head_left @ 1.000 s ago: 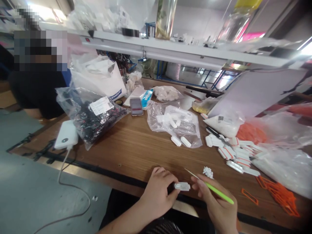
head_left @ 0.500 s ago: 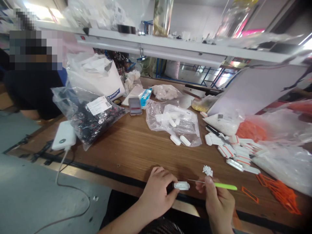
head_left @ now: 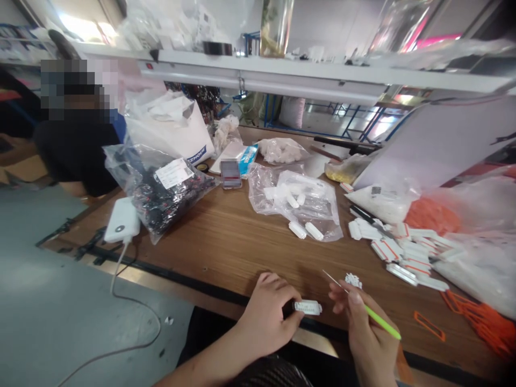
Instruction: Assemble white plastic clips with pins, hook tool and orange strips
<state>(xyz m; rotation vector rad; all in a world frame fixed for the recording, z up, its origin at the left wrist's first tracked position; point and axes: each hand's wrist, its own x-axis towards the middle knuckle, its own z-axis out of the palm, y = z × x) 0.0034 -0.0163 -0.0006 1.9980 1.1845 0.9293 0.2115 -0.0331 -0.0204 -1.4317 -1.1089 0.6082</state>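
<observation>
My left hand is closed on a small white plastic housing with a row of slots along its face, at the table's front edge. A dark part at the housing's left end is mostly hidden by my fingers. In my right hand is a thin metal pick with a bright green handle, held like a pen. Its tip points up and left, apart from the housing. Just beyond my right fingers lies a small pile of tiny white pieces.
White housings with orange strips are heaped at the right, near orange frames. Clear bags lie mid-table. A bag of dark parts and a white power bank with a cable are at the left. A person sits beyond.
The pick's handle has swung down and its tip up, away from level, as my right hand turned. My left hand still grips the housing. The whole view has shifted slightly.
</observation>
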